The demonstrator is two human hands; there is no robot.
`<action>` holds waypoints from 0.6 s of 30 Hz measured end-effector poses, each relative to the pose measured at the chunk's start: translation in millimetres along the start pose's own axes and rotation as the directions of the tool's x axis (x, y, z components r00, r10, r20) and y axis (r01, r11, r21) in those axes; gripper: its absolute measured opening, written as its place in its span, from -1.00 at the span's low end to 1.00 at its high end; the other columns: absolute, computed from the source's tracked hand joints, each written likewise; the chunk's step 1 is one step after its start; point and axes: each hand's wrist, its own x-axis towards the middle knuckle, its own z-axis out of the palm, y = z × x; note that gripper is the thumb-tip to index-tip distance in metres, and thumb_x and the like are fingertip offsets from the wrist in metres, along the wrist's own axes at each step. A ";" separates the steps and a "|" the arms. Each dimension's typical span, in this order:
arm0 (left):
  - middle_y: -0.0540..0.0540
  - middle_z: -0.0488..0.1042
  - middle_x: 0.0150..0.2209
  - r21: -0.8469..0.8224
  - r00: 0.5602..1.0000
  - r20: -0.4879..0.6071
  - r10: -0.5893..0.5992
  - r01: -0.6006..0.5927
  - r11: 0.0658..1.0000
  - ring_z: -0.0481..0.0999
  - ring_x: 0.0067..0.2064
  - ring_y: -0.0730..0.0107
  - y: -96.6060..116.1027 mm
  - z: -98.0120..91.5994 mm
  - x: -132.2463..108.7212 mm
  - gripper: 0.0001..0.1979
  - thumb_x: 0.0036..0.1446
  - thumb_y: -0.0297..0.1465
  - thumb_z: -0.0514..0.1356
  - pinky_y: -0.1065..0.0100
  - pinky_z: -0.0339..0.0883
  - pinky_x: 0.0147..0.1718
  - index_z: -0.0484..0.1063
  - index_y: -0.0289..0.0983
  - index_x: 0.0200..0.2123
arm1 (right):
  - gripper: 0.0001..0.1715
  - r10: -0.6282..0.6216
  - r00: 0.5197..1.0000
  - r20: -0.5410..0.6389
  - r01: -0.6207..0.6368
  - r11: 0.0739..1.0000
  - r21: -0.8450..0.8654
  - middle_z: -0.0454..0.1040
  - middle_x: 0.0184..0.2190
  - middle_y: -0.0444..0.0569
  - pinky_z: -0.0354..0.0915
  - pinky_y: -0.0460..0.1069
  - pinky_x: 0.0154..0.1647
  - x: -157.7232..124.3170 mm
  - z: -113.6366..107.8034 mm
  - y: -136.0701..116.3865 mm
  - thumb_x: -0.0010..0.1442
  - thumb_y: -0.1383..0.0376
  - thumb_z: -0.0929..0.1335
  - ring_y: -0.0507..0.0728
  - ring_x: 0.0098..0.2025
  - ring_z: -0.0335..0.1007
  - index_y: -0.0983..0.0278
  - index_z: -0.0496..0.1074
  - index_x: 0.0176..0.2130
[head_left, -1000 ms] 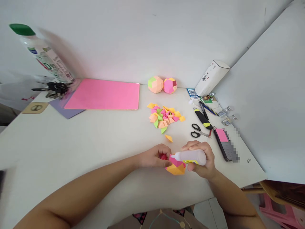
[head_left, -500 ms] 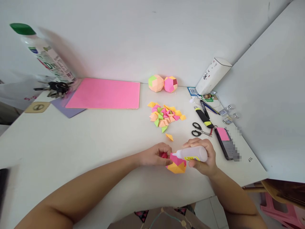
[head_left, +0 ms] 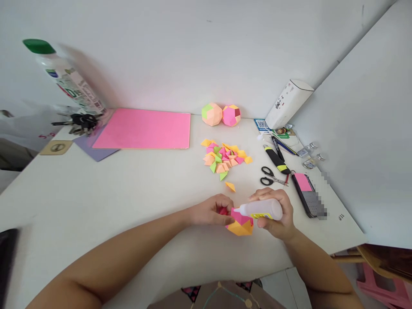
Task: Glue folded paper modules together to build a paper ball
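My left hand (head_left: 210, 211) is closed around a partly built paper ball (head_left: 240, 224) of pink and orange folded pieces, near the table's front edge. My right hand (head_left: 277, 216) grips a white glue bottle (head_left: 261, 209) lying sideways, its nozzle pointing left onto the top of the paper ball. A single orange folded piece (head_left: 229, 186) lies just beyond my hands. Farther back sits a pile of several folded pieces (head_left: 224, 157) in orange, pink and green.
Two finished paper balls (head_left: 221, 114) stand by the wall. A pink sheet (head_left: 145, 128) lies at the back left beside keys (head_left: 79, 122) and a green-capped bottle (head_left: 64, 76). To the right lie scissors (head_left: 271, 177), a highlighter (head_left: 277, 159), pens, a phone (head_left: 307, 193) and a white box (head_left: 287, 104).
Both hands stay on the paper ball and glue bottle; the nozzle shifts slightly over the ball's top. The view has drifted a little.
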 end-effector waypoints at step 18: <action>0.03 0.24 -0.50 -0.003 1.000 -0.016 -0.004 0.004 1.000 0.24 -0.44 0.52 -2.2 -0.7 0.1 -0.76 0.00 -0.24 0.22 0.46 0.15 -0.48 0.33 -0.31 -0.50 | -0.59 0.047 0.998 -0.028 -0.047 0.999 0.004 0.45 -0.37 -0.01 0.37 0.04 -0.40 1.2 2.5 0.9 0.02 0.08 0.42 0.13 -0.35 0.42 0.19 0.28 -0.20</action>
